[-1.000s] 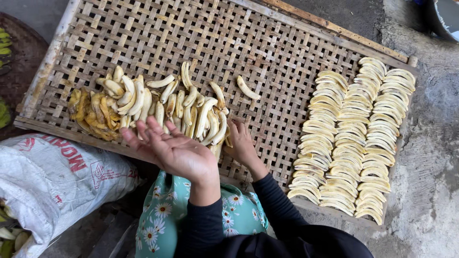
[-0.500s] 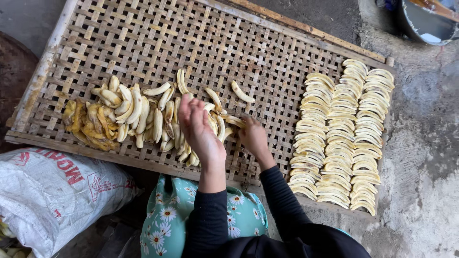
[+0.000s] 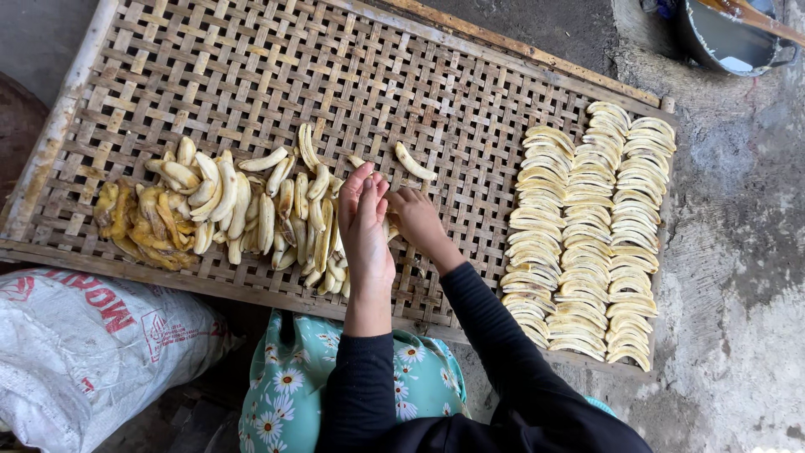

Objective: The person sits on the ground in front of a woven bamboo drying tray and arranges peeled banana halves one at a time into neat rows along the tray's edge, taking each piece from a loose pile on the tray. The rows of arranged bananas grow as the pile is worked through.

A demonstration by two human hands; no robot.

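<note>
A loose pile of peeled banana slices lies on the left half of a woven bamboo tray; the slices at its far left are darker yellow. My left hand stands on edge over the right end of the pile, fingers straight and together, with nothing seen in it. My right hand is just beside it, fingers curled toward the pile and partly hidden behind the left hand. A single slice lies apart just beyond both hands. Neat overlapping rows of slices fill the tray's right side.
A white woven sack lies at the lower left below the tray's edge. A grey metal basin stands on the concrete floor at the top right. My floral-print lap is beneath the tray's near edge.
My left hand has risen from palm-up at the tray's near edge to standing on edge over the pile. My right hand stays at the pile's right end.
</note>
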